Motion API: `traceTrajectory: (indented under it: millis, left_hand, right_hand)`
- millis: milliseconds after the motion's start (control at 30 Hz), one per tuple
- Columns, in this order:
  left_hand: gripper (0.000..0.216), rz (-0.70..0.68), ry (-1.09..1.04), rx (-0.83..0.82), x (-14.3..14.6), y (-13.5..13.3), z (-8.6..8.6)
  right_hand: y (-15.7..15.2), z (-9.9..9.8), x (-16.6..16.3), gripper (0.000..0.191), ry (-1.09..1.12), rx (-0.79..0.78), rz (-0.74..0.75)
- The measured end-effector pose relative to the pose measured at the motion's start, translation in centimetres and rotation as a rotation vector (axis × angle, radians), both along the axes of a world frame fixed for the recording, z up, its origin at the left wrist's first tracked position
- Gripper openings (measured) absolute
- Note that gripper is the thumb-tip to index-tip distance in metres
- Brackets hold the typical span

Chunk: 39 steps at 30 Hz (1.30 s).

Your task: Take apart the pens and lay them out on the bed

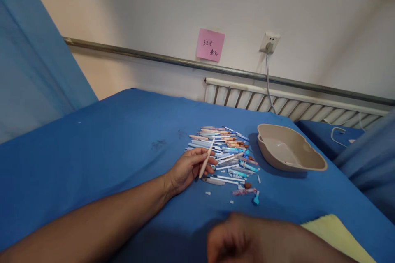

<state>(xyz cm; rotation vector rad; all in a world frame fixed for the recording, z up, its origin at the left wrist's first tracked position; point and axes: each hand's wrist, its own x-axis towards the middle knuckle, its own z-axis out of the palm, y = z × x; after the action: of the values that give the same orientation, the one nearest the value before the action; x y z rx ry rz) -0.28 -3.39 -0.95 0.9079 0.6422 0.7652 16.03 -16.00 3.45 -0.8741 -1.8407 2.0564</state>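
Observation:
My left hand [191,166] is closed around a peach pen barrel [205,164], pinched between thumb and fingers, with a thin white end pointing up and away. Beside and beyond it lies a pile of pen parts: light-coloured barrels [199,144], thin white refills [228,178] and clear, blue and orange pieces [237,172]. My right hand [230,236] is low in the picture, close to the camera and apart from the pile. Motion blurs its curled fingers, and whether anything is in them cannot be made out.
A beige plastic basin [291,168] stands right of the pile on the blue cloth [123,144]. Small loose bits, one a blue piece [256,198], lie in front. A yellow cloth [338,234] is at lower right. Behind are a radiator [247,96] and a plugged-in cable [268,74].

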Motion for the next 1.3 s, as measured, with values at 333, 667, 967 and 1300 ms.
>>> traceTrajectory:
  millis: [333,667,967,1300]
  left_hand:
    - [0.016,-0.025,0.026,-0.011,0.2,0.2,0.3]
    - [0.017,-0.034,0.082,-0.01,0.3,0.3,0.6]
    - [0.018,-0.049,0.101,-0.024,0.3,0.3,0.7]
    - [0.023,-0.087,0.185,0.094,0.4,0.2,0.4]
  right_hand:
    - [7.7,-5.4,8.5,0.028,-0.212,0.406,-0.751]
    - [7.2,-4.6,8.0,0.006,-0.842,0.963,-0.409]
    - [7.1,-4.4,7.3,0.004,-0.936,1.049,-0.394]
    - [8.5,-5.4,7.8,0.015,-0.134,0.651,-0.876]
